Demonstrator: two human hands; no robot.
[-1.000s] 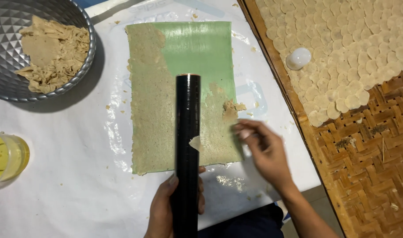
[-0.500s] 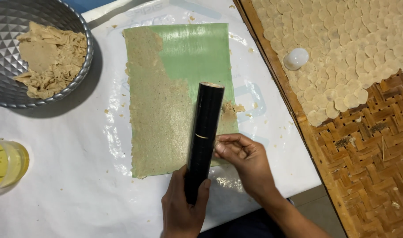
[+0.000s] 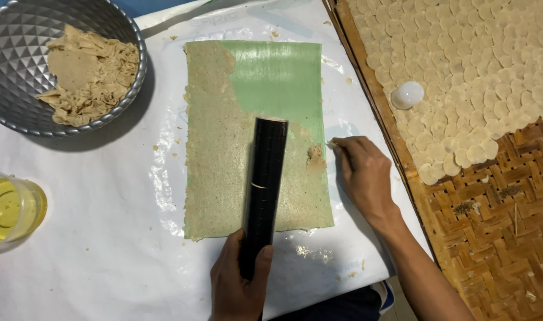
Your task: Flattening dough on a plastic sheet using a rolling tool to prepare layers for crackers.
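Note:
A green rectangular sheet (image 3: pixel 283 77) lies on clear plastic and is partly spread with thin tan dough (image 3: pixel 215 154). My left hand (image 3: pixel 238 279) grips the near end of a black roller tube (image 3: pixel 264 184) that lies lengthwise over the sheet. My right hand (image 3: pixel 363 172) rests just off the sheet's right edge, fingertips pinched at a small bit of dough on the plastic. A small lump of dough (image 3: pixel 314 156) sits near that edge.
A faceted metal bowl (image 3: pixel 16 59) with dough scraps stands at the far left. A glass of yellow oil (image 3: pixel 10 208) sits at the left edge. A woven bamboo tray (image 3: pixel 491 238) on the right carries several thin dough rounds and a small white cup (image 3: pixel 407 94).
My right hand moved from the sheet's lower right corner up and right, off the sheet's edge. The roller tilted and shifted slightly right, still in my left hand.

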